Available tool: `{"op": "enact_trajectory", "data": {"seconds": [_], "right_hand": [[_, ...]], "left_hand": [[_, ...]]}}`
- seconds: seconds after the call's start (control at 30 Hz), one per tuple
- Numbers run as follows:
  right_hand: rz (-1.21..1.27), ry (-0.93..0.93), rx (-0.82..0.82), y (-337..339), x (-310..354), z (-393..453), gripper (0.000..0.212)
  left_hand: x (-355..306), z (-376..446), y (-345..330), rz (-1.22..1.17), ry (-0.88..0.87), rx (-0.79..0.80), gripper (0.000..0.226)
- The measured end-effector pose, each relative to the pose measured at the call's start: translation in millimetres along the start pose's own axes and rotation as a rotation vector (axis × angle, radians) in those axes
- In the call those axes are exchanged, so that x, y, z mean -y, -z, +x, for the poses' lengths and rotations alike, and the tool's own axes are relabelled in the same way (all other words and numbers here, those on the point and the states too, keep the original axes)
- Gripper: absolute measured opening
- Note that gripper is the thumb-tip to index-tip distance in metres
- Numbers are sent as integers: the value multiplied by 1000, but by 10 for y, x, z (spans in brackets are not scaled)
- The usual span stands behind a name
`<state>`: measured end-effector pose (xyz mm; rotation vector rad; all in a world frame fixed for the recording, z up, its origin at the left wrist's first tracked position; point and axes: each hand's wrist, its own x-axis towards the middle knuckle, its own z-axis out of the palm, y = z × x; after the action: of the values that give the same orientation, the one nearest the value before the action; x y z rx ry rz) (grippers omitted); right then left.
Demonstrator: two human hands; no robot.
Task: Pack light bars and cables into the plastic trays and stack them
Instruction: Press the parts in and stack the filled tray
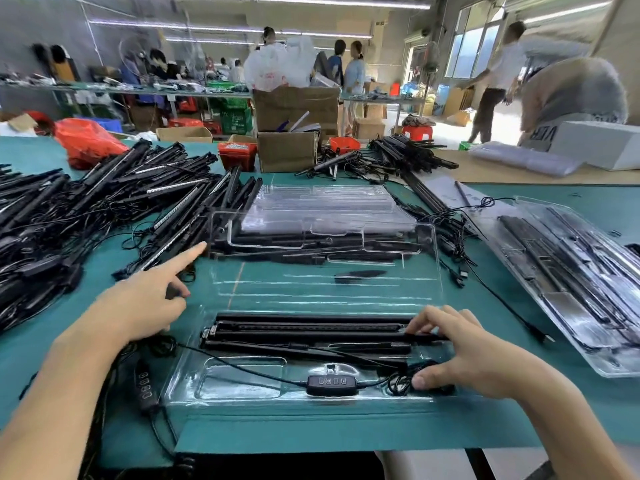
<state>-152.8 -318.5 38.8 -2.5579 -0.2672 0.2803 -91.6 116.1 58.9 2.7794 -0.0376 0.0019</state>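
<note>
A clear plastic tray (242, 379) lies in front of me on the green table, its transparent lid (325, 258) folded open behind it. Several black light bars (311, 332) sit in the tray's long slot. A black inline controller (331, 384) and its cable coil (403, 381) lie in the front recess. My right hand (474, 355) rests its fingertips on the right ends of the bars, and its thumb presses on the cable coil. My left hand (145, 306) hovers left of the tray, index finger stretched toward the lid's left corner, holding nothing that I can make out.
A big heap of loose light bars and cables (104, 206) fills the left. Empty clear trays (322, 206) are stacked behind the lid. Packed trays (571, 271) lie at the right. Another controller (145, 382) hangs by the table's front edge. Cardboard boxes (287, 150) stand beyond, and people are working further back.
</note>
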Motion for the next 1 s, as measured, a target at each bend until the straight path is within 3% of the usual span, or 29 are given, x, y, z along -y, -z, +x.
{"op": "enact_trajectory", "data": {"seconds": [0.1, 0.3, 0.37, 0.47, 0.6, 0.73, 1.0], "right_hand": [[22, 2, -11, -9, -24, 1, 58], [14, -12, -3, -17, -16, -9, 57], [-13, -14, 8, -12, -1, -20, 55], [-78, -5, 10, -6, 35, -45, 54], [-157, -1, -29, -12, 99, -82, 53], [-178, -7, -143, -87, 170, -82, 51], [-83, 152, -257, -219, 253, -110, 17]], "left_hand": [[-69, 44, 4, 163, 67, -25, 74], [-459, 210, -134, -144, -214, -241, 48], [-545, 330, -194, -72, -84, -185, 48], [-592, 489, -289, 60, 167, 59, 61], [-603, 556, -388, 51, 273, 58, 59], [-609, 558, -437, -192, 314, -37, 57], [-574, 578, -563, -676, 313, -252, 76]]}}
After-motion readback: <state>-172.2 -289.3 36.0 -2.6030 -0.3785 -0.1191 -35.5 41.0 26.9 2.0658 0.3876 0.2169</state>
